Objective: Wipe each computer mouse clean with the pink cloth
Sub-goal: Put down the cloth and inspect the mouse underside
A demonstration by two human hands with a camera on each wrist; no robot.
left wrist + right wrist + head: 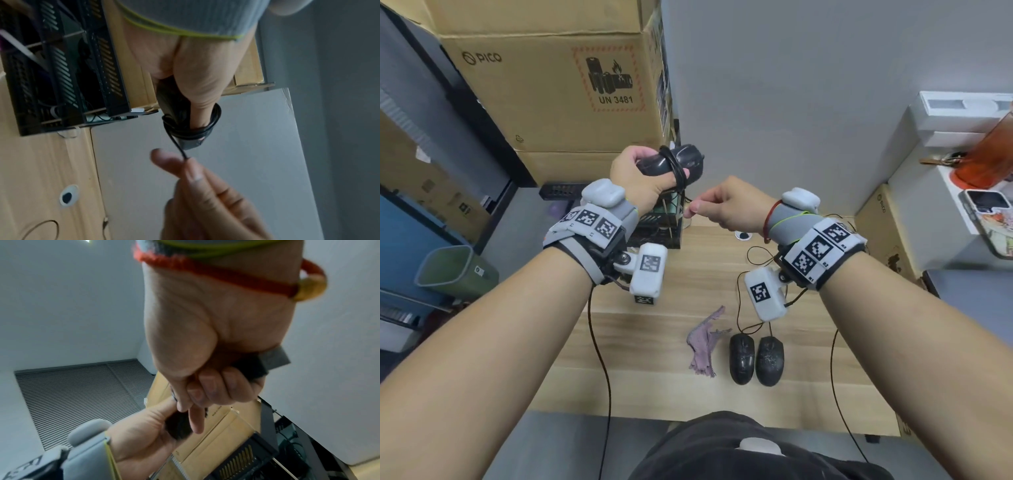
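Note:
My left hand (640, 178) grips a black mouse (681, 159) in the air above the back of the wooden table (647, 342), with its cable (191, 129) coiled round the body. My right hand (719, 205) pinches the loose strand of that cable just right of the mouse. In the right wrist view a USB plug (271, 360) sticks out of the right hand (205, 353). The pink cloth (705, 342) lies crumpled on the table. Two more black mice (742, 358) (769, 359) lie side by side right of it.
A black mesh organiser (661, 226) stands at the table's back, under my hands. Big cardboard boxes (551, 89) rise behind left. A green bin (452, 270) is on the floor left. White boxes, a phone (989, 219) and a red bottle (989, 157) are at the right.

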